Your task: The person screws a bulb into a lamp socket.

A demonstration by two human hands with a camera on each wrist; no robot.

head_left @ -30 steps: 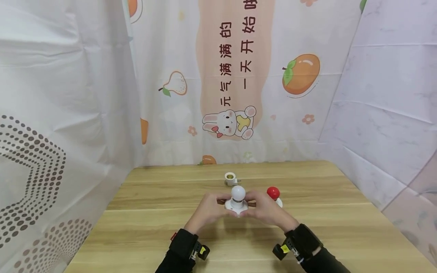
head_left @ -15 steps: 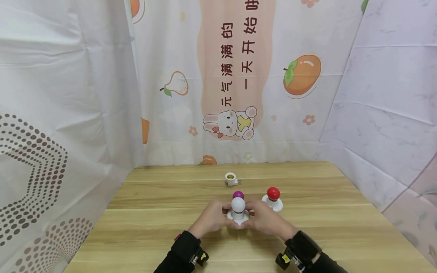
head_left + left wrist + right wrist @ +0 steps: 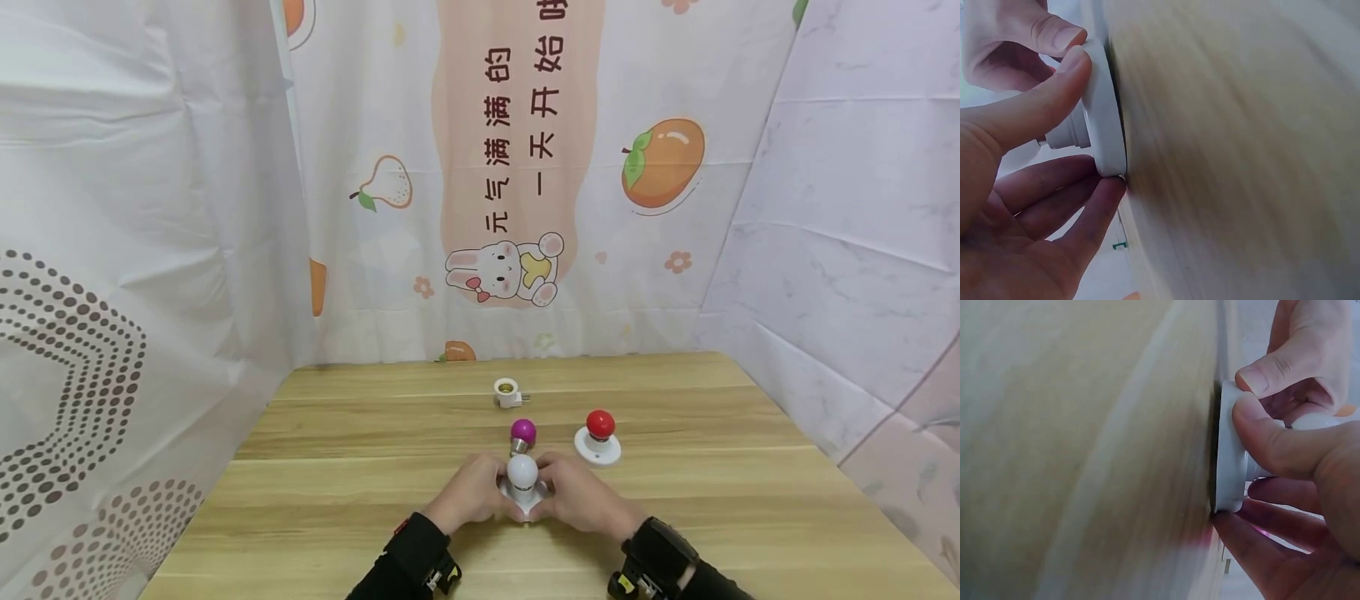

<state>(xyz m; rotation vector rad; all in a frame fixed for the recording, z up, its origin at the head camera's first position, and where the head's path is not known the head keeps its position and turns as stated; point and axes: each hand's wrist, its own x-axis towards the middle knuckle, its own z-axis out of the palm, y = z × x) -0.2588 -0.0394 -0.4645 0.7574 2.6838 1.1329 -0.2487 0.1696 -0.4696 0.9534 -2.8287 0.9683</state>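
A white light bulb point(image 3: 522, 472) stands upright in a white lamp holder point(image 3: 1105, 112) at the middle of the table. My left hand point(image 3: 477, 490) grips the holder's left side, thumb in front and fingers behind. From the other side my right hand point(image 3: 576, 492) holds the same base, the two thumbs nearly meeting at its near edge. In both wrist views the holder's flat underside is right at the wood. Just behind the white bulb lies a purple bulb point(image 3: 523, 432), its metal screw end toward me.
A red bulb point(image 3: 600, 424) stands in a round white lamp holder point(image 3: 597, 451) to the right. Farther back lies a white plug-in bulb socket point(image 3: 507, 394) with its prongs pointing right. The wooden table point(image 3: 337, 500) ends at printed curtains point(image 3: 375, 275).
Both hands have brought the lamp holder and white bulb toward me and down to the table. The purple bulb behind, hidden at first, has come into view.
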